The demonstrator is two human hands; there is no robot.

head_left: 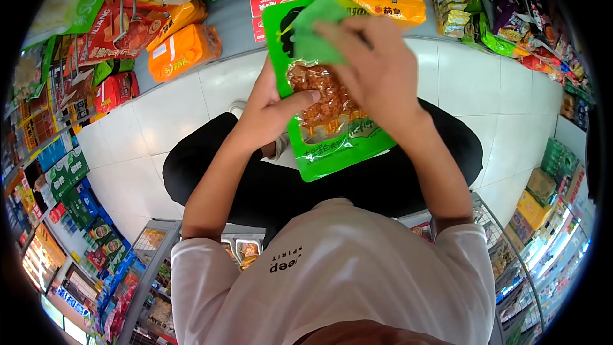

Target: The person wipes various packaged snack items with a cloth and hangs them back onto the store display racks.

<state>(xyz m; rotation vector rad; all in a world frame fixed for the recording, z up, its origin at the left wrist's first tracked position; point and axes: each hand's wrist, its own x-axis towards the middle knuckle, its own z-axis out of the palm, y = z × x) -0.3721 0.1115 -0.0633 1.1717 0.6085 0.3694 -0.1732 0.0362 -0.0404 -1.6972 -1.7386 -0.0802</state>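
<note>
A green snack packet (327, 163) with a clear window showing reddish-brown food is held above my lap, slightly tilted. My left hand (276, 110) grips its left side, thumb on the front and fingers behind. My right hand (380, 70) lies over the packet's upper right, holding a thin green cloth (314, 32) against or just above the front. The right fingers and the cloth are smeared by motion. Part of the packet's upper print is covered by the cloth and hand.
Ahead is a grey shelf (236, 30) with an orange packet (182, 54), a yellow pack (386, 0) and a red-and-white box (271, 3). Packets hang from hooks on the left. Stocked shelves stand on both sides over a white tiled floor (121, 147).
</note>
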